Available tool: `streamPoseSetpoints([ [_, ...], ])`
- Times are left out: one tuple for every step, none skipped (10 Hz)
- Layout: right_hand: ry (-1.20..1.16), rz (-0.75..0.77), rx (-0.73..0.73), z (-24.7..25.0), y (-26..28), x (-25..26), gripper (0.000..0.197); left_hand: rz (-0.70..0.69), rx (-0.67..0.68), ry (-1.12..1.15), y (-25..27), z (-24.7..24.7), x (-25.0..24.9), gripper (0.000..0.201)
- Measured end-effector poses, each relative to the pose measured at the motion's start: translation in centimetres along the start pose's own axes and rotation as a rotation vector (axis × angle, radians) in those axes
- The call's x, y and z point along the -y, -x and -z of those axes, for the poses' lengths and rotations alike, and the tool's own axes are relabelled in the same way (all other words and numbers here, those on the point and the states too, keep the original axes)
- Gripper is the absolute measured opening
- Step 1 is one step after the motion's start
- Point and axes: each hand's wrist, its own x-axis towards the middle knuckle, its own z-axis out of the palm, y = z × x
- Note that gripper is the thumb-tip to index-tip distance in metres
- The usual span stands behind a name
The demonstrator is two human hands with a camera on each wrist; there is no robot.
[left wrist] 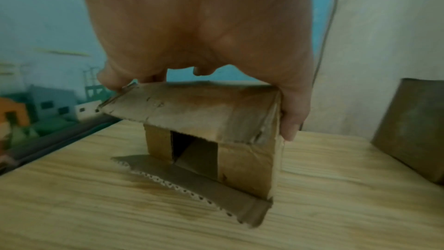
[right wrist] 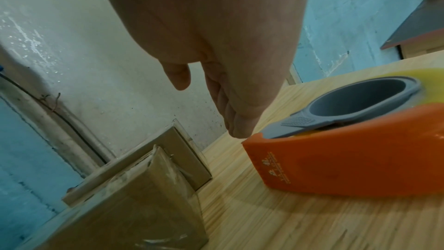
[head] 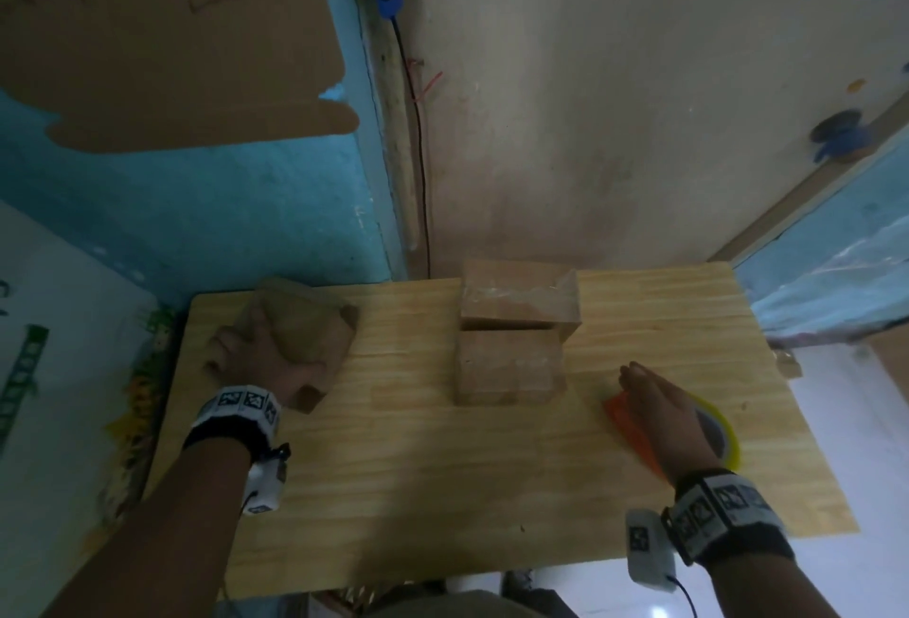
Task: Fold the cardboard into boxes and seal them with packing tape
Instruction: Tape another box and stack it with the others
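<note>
Bare wooden table lies open across the near half between both arms. Two taped boxes stand mid-table toward the wall, blocking a straight path; the orange tape dispenser crowds the right side.

Left hand grips unsealed box; right hand over tape dispenser.

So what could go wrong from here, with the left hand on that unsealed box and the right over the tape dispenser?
1. The open box, which the left hand grips from above, has loose end flaps; they may splay before taping.
2. The right hand hovers open over the tape dispenser; a hasty grab might meet its cutting end.
3. The two sealed boxes stand nearby and could get bumped.
</note>
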Motion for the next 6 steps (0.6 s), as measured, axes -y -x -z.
streamPoseSetpoints([
  [-0.031,-0.019,-0.024,-0.6,-0.2,0.8,0.047,-0.06,-0.051,0.093,1.6,-0.4,-0.9,0.154],
  [-0.027,-0.031,-0.018,-0.6,-0.2,1.3,0.038,-0.069,-0.083,0.167,3.8,-0.1,-2.8,0.152],
  [-0.086,-0.025,0.023,-0.3,0.6,1.9,0.039,-0.135,-0.089,0.21,5.3,0.7,-4.1,0.147],
  [-0.113,-0.03,0.044,0.2,0.9,2.5,0.051,-0.223,-0.07,0.217,6.8,1.4,-5.7,0.144],
  [-0.077,-0.01,0.055,0.2,1.3,2.9,0.049,-0.297,-0.065,0.295,9.0,2.1,-7.8,0.147],
  [-0.084,-0.019,0.066,0.8,1.7,3.5,0.052,-0.409,-0.035,0.365,11.6,2.5,-9.6,0.152],
])
